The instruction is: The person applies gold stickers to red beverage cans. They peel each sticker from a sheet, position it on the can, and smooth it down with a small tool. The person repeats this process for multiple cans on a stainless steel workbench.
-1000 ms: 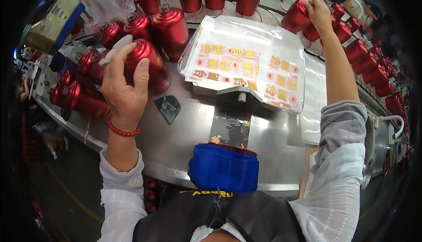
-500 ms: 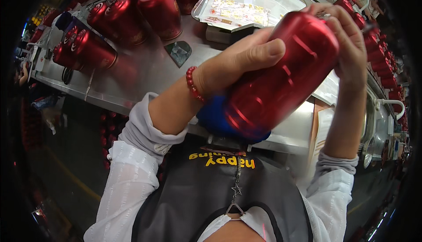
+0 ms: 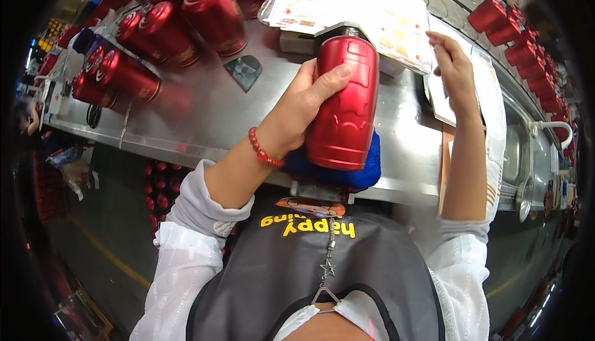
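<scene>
A glossy red metallic bottle with a raised panel pattern stands tilted in front of me, its neck pointing away. My left hand is wrapped around its left side, thumb on the upper face. Under the bottle's base lies a blue cloth pad at the bench edge. My right hand is off the bottle, at the right end of a stack of printed white sheets. Its fingers are loosely bent and apart, with nothing visible in them.
Several red bottles stand at the left on the steel bench. A small dark green plate lies near them. More red bottles line a conveyor at the far right, beyond a metal basin.
The bottle has swung from a slant to nearly straight and come down toward the blue pad. My right hand has let go of its neck end and moved right to the sheets.
</scene>
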A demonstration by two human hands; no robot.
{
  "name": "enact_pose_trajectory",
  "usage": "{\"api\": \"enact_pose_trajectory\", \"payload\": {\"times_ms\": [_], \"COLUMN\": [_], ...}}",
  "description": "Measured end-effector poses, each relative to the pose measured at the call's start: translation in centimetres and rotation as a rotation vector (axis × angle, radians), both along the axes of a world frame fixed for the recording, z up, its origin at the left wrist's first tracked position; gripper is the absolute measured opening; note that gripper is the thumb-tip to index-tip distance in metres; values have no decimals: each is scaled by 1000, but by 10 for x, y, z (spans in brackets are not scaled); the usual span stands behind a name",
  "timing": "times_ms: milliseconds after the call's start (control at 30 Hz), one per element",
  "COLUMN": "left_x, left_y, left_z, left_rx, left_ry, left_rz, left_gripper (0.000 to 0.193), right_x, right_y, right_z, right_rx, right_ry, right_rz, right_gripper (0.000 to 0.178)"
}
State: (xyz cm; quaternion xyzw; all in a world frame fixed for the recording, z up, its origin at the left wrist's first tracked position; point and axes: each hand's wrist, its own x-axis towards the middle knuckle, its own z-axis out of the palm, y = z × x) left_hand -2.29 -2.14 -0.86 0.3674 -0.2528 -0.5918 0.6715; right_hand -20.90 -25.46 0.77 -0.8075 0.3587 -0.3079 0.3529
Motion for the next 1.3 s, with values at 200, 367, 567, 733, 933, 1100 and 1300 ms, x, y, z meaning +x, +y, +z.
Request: {"api": "enact_pose_trajectory", "payload": {"times_ms": [200, 367, 567, 733, 933, 1100, 1300], "left_x": [-4, -5, -3, -9, -21, -15, -13], "left_y": [1, 5, 7, 39, 67, 66, 70], "left_z": [-2, -6, -13, -14, -17, -38, -40], "left_rx": [34, -7, 0, -40, -107, -144, -160], "left_ry": [-350, -382, -519, -1008, -1529, -1568, -1602], "left_rz": [88, 103, 179, 276, 192, 267, 285], "left_gripper": [66, 71, 87, 110, 123, 123, 121], "right_x": [16, 40, 45, 27, -94, -130, -58], "right_y": [-124, -156, -180, -181, -222, -213, -96], "right_z": [-51, -52, -72, -68, -106, -118, 13], "right_rx": [-665, -795, -397, -772, -613, -558, -761], "right_ry": [576, 596, 592, 307, 654, 920, 373], "right_rz": [80, -257, -298, -209, -412, -500, 47], "right_gripper": [35, 29, 42, 30, 29, 28, 11]}}
